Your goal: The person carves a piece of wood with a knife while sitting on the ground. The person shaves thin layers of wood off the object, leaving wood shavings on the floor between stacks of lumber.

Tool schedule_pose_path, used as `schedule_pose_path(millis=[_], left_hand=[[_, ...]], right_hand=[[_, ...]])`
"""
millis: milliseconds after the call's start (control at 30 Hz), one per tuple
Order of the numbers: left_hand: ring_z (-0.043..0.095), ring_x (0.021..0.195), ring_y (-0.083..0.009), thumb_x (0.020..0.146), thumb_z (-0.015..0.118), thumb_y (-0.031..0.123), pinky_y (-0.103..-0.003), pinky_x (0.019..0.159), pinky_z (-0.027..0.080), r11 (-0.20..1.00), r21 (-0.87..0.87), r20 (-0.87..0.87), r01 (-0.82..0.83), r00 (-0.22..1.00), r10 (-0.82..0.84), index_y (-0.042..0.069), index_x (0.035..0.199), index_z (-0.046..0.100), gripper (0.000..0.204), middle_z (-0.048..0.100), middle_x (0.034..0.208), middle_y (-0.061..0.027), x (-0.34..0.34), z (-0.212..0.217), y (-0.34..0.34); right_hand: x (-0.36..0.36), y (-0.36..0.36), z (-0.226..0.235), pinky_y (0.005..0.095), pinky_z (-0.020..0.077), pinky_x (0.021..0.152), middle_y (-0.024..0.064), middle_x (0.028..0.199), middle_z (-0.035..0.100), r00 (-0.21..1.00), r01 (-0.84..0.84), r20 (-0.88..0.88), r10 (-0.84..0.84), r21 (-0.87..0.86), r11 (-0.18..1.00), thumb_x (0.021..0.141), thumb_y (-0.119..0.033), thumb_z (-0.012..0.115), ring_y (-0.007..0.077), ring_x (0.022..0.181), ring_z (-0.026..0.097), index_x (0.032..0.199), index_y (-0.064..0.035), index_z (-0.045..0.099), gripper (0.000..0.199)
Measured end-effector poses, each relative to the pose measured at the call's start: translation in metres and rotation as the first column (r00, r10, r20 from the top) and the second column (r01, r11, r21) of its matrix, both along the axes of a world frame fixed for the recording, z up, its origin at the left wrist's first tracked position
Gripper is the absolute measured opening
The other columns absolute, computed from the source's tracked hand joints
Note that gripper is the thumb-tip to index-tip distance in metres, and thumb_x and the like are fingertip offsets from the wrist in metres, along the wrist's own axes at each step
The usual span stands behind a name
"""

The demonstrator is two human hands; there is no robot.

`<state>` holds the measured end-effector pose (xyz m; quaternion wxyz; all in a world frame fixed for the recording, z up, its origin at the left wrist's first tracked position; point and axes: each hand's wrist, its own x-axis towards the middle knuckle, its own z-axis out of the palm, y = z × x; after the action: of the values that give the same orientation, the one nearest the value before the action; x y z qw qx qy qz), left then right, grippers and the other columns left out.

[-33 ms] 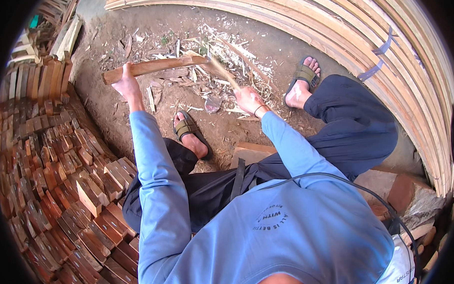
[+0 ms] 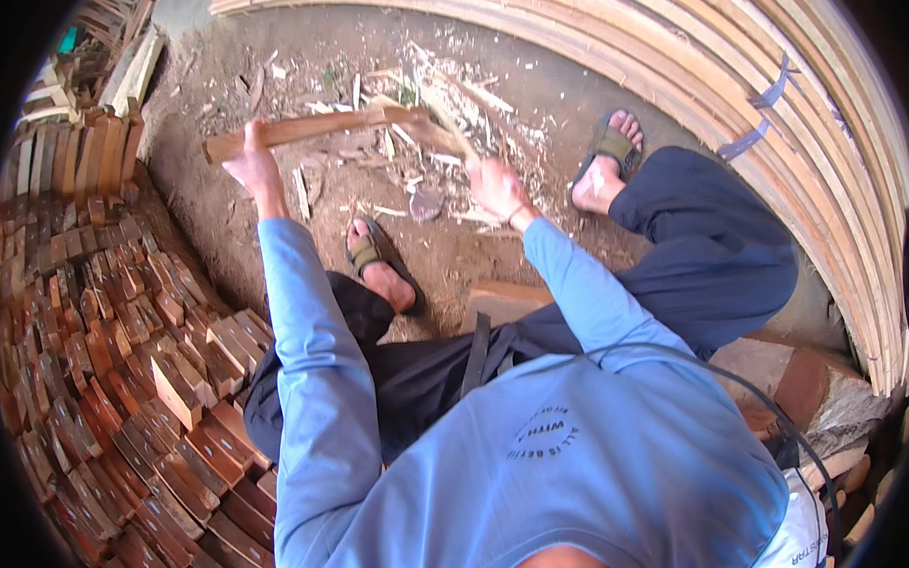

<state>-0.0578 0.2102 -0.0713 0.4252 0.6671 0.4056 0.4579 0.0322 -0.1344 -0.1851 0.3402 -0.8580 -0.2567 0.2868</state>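
- Head cam looking straight down on a person sitting low, blue long-sleeve top, dark trousers, both arms stretched fwd over bare dirt.
- Left hand (image 2: 253, 169) is wrapped round a long reddish wood stick (image 2: 314, 130) near its left end — fingers closed on it, thumb side up. Stick runs roughly level, out to the right from those fingers.
- Right hand (image 2: 496, 187) is closed round the handle of a blade tool (image 2: 447, 124) — can't tell exactly what kind, it's motion-blurred. It angles up and to the left from the fingers, and its far end meets the right end of the stick, looks like touching but blur makes it hard to be sure.
- Under and beyond both sets of fingers: pale wood shavings (image 2: 438, 89) scattered on the dirt, thickest just past the right hand's fingertips.
- Sandalled left foot (image 2: 379, 267) sits on the ground between the two forearms, nearer the body than the fingers. Right foot (image 2: 608, 158), also in a sandal, is just to the right of the right hand.
- Left of the left-hand fingers, well apart: big stack of short reddish wood blocks (image 2: 126, 336) laid in rows, fills the whole left side.
- Right of the right-hand fingers and curving across the top: bundle of long pale wood strips (image 2: 771, 173), w/ a bluish tie (image 2: 768, 98) round it.
- Small flat board (image 2: 500, 300) on the ground between the knees, closer to the body than either hand.
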Motion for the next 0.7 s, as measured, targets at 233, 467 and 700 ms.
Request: schedule_pose_path(millis=[233,467,700], left_hand=[[0.062,0.071,-0.0163,0.077,0.073,0.011,-0.033,0.072,0.05,1.0,0.015,0.051,0.004,0.999,-0.005,-0.004,0.074,0.069,0.016,0.067,0.078,-0.0068,0.014,0.01,-0.009],[0.063,0.072,-0.0164,0.077,0.073,0.011,-0.033,0.071,0.05,1.0,0.003,0.019,-0.023,1.0,0.023,-0.003,0.076,0.071,0.015,0.068,0.08,-0.0075,0.003,0.003,-0.003],[0.063,0.075,-0.0166,0.077,0.073,0.012,-0.032,0.073,0.05,1.0,0.008,-0.022,0.028,0.999,-0.027,-0.005,0.081,0.071,0.017,0.069,0.083,-0.0082,0.005,0.005,-0.003]], right_hand=[[-0.011,-0.004,-0.084,0.0445,0.0516,0.056,0.017,0.062,0.059,0.989,-0.104,0.106,0.105,-0.014,0.994,0.098,-0.025,0.05,0.0319,0.061,0.064,0.079,0.0022,0.06,0.035],[0.0,0.008,0.02,0.0492,0.0487,0.058,0.0275,0.067,0.061,0.993,0.11,0.02,-0.114,0.159,0.981,0.098,-0.028,0.05,0.0412,0.058,0.063,0.085,0.0078,0.065,0.041],[-0.002,0.002,0.005,0.0469,0.0516,0.06,0.0245,0.068,0.063,0.989,0.099,-0.108,-0.101,-0.024,0.995,0.096,-0.028,0.053,0.0356,0.062,0.065,0.082,0.0053,0.065,0.039]])
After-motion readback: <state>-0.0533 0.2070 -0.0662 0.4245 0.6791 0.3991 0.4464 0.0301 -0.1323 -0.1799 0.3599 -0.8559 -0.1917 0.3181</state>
